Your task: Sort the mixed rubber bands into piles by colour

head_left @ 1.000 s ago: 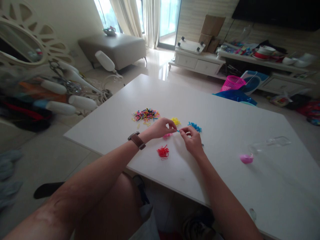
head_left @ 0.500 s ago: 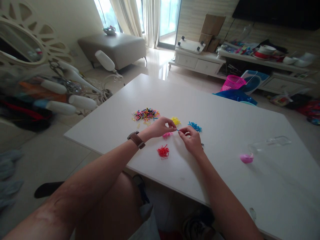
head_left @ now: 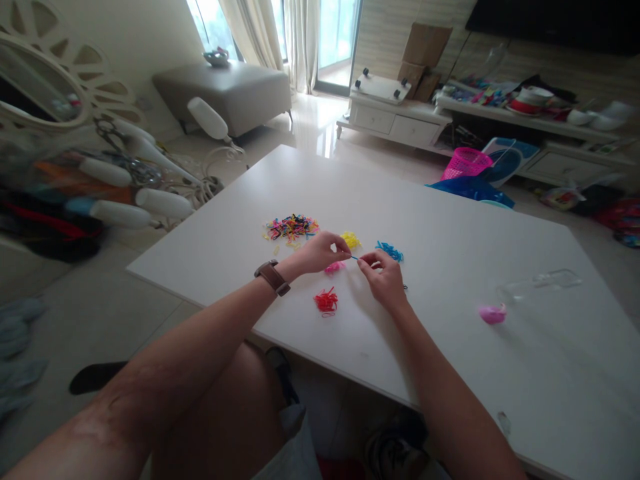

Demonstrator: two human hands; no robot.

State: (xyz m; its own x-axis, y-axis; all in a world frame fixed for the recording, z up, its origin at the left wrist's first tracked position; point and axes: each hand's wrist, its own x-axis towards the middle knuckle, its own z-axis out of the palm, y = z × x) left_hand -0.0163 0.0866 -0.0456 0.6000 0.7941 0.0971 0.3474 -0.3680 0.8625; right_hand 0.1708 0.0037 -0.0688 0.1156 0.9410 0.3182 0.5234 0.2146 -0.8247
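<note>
Now left hand [head_left: 323, 252] and right hand [head_left: 384, 276] pinch opposite ends of a blue band [head_left: 354, 257] over mid-tabletop [head_left: 425, 223], its long axis spanning hand to hand, roughly parallel to the near edge!

I can see five little piles of thin bands: one multicoloured pile [head_left: 291, 227], one yellow pile [head_left: 351, 239], one blue pile [head_left: 390, 251], one pink pile [head_left: 334, 267], one red pile [head_left: 325, 302]. Plus one thin blue band [head_left: 354, 257], two bare hands [head_left: 320, 253] [head_left: 383, 273], one brown-strapped watch [head_left: 273, 277]. Bands per pile? Too jumbled to count tbh.
</note>
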